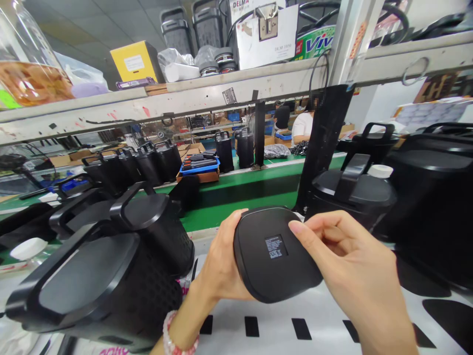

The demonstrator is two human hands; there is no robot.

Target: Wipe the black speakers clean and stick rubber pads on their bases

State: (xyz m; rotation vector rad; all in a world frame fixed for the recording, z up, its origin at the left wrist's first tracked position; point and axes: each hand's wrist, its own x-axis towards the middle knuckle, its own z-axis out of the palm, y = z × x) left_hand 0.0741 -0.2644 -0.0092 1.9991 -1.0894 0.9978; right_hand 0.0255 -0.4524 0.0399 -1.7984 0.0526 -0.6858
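Note:
A black portable speaker [258,281] is tilted so that its rounded-square base faces me. On the base sits a small black label [276,246] with white print. My left hand [221,256] is wrapped around the speaker's left side, its fingers partly hidden behind it. My right hand [343,261] is closed at the upper right edge, thumb tip on the base and the other fingers curled. Under the hands lies a white sheet [229,340] with a row of black rectangular stickers [252,326]. The speaker's upper body is hidden behind its base.
Several similar speakers with handles [99,286] crowd the left, and more [354,190] stand at right. Beyond runs a green conveyor belt [236,195] with a blue tray [199,165]. A loaded shelf [199,101] crosses above. A person [303,125] is in the background.

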